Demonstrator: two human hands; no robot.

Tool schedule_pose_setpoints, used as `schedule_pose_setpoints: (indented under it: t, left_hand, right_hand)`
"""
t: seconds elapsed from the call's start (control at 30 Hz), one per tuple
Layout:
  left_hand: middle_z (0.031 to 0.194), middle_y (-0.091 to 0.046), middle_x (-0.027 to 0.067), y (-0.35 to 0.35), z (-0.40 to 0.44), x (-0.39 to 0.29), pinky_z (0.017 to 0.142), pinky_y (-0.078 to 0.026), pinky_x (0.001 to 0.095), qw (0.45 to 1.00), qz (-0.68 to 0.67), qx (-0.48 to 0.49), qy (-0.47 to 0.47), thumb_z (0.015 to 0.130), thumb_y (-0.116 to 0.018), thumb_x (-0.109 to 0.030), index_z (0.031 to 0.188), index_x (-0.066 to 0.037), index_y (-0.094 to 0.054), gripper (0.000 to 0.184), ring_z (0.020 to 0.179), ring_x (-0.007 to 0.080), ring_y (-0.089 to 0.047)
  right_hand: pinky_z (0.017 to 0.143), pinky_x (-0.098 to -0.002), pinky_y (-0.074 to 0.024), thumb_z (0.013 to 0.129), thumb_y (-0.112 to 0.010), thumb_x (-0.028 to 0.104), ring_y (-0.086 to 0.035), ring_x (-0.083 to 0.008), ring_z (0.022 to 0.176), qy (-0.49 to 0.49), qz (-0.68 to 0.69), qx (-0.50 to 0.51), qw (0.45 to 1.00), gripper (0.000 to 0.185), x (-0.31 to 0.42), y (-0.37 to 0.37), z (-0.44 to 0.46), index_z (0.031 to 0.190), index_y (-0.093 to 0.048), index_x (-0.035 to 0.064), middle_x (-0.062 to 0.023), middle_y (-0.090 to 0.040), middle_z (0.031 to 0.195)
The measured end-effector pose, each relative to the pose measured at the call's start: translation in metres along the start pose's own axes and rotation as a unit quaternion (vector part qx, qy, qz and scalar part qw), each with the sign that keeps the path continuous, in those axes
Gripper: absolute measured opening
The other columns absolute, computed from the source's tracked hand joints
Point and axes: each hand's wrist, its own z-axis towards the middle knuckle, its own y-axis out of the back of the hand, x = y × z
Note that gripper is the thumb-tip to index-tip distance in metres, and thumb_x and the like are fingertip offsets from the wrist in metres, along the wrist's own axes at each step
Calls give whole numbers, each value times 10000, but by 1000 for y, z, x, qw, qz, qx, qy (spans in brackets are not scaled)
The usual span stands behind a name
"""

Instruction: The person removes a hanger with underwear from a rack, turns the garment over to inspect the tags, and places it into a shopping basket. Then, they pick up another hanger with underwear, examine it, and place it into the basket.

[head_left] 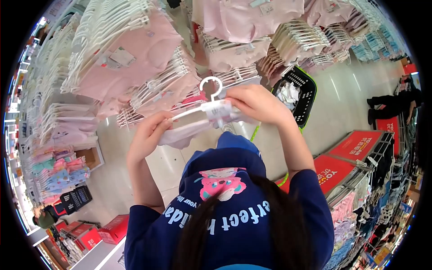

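A white plastic hanger (189, 112) is held level in front of my chest, its round hook pointing away from me. From it hangs a pale pinkish-white garment (183, 135), its exact kind unclear. My left hand (150, 130) pinches the hanger's left end with the garment's edge. Closed over the right part of the hanger, my right hand (258, 102) hides that end. A white printed tag (218, 111) sits at the hanger's middle, beside my right fingers.
Racks of pale pink clothes (135, 63) on white hangers stand ahead and to the left. A black shopping basket (306, 96) with white items lies right of my right hand. Red display boxes (355, 145) line the right side. Another person (393, 105) stands at far right.
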Motion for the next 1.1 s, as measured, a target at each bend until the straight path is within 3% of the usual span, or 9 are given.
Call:
schedule_pose_setpoints:
  t: [0.1,0.2,0.3,0.37,0.43,0.63,0.73,0.77,1.1]
  left_hand:
    - [799,-570,79,18,-10,-20,633,-389,212,997,-53,22,43,821,-472,-153,967,-22,-558,214,721,130,-524]
    - [945,-583,163,47,-29,-39,728,-410,242,976,-115,154,-104,817,-499,-302,980,-5,-560,344,871,221,-563]
    - [1016,-554,215,66,-18,17,861,-389,350,813,-405,246,-338,810,-441,-469,1083,55,-491,593,980,280,-533]
    - [1036,-541,208,38,-7,5,912,-338,438,887,-419,-8,-192,820,-353,-519,1182,-31,-408,610,1005,341,-498]
    - [1049,-532,203,6,8,-4,935,-314,481,873,-451,-181,-35,825,-310,-544,1233,-74,-364,625,1017,372,-481]
    - [1069,-519,199,-74,37,-5,927,-322,476,763,-624,-169,-6,823,-314,-543,1240,-73,-348,629,1012,370,-483]
    - [1078,-512,197,-82,42,-11,922,-327,474,745,-650,-149,-11,822,-316,-542,1244,-73,-340,632,1009,370,-484]
    - [1081,-510,196,-85,44,-13,921,-328,474,741,-656,-144,-13,822,-317,-542,1246,-73,-337,633,1008,369,-485]
    - [1113,-487,189,-104,57,-24,906,-342,466,707,-698,-107,-16,819,-323,-541,1259,-73,-310,643,999,367,-488]
  right_hand:
    - [566,-380,-398,790,-470,145,-504,-330,647,109,-11,-61,992,128,11,13,12,800,-488,19,-136,-510,692]
    - [541,-368,-393,832,-439,167,-508,-302,604,153,24,7,988,161,28,43,20,779,-487,23,-111,-512,657]
    - [524,-330,-386,860,-408,184,-506,-252,573,208,128,81,966,204,46,75,30,778,-494,19,-82,-509,637]
    - [542,-301,-385,857,-406,190,-480,-225,571,267,134,56,953,213,45,85,46,819,-511,8,-84,-495,634]
    - [528,-263,-384,847,-405,166,-448,-134,553,257,199,37,945,236,45,89,64,952,-528,-7,-42,-516,658]
    - [539,-214,-404,880,-384,304,-521,-72,660,130,124,62,982,360,48,116,106,1088,-505,36,-14,-571,734]
    - [667,-280,-437,870,-391,356,-550,-163,741,115,108,116,981,395,61,136,120,866,-530,-14,-106,-574,809]
    - [526,-259,-414,855,-411,241,-490,-123,545,158,142,55,976,313,69,136,116,709,-505,-19,-41,-528,613]
    - [528,-323,-376,800,-463,195,-472,-207,544,222,-75,-8,972,261,76,158,125,685,-500,-36,-145,-493,575]
